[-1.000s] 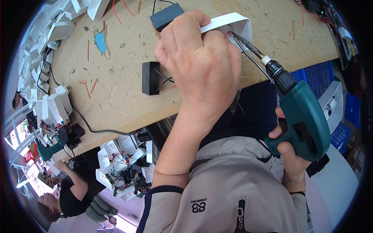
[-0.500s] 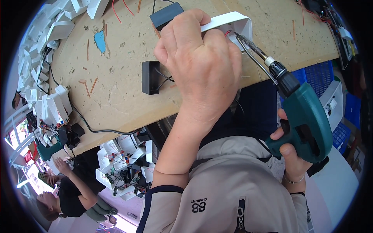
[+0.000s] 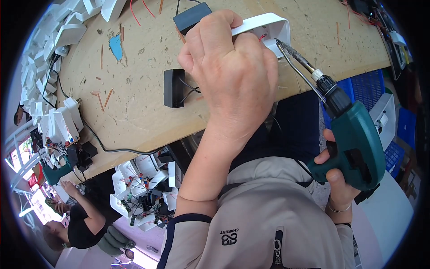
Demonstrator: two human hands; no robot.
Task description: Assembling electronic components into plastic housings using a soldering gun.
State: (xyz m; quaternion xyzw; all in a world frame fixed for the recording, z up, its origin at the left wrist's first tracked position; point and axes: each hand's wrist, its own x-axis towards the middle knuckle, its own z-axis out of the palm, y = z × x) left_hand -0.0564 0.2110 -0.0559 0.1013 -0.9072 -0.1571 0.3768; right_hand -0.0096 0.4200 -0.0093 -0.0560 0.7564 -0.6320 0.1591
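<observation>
My left hand (image 3: 237, 76) is closed on a white plastic housing (image 3: 271, 20), held tilted over the worktable (image 3: 139, 85). Red wire (image 3: 263, 36) shows inside it, and the rest of the inside is hidden behind my fingers. In my right hand (image 3: 338, 184) is a green pistol-shaped soldering gun (image 3: 360, 139), gripped by its handle. Its dark tip, with a thin metal tube beside it, points at the housing's open side, a little apart from the red wire. One black box (image 3: 192, 18) lies beyond my left hand; another black box (image 3: 174, 88) with black leads stands to its left.
White housings (image 3: 67, 38) are heaped at the far left. Below the table edge, a pile of white parts with circuit boards (image 3: 145, 193) sits left of my arm. Blue crates (image 3: 367, 89) are at the right. A co-worker (image 3: 85, 224) is at the lower left. A black cable (image 3: 103, 145) crosses the table.
The soldering gun has shifted slightly right and down, its tip drawing away from the red wire. My left hand and the housing have hardly moved.
</observation>
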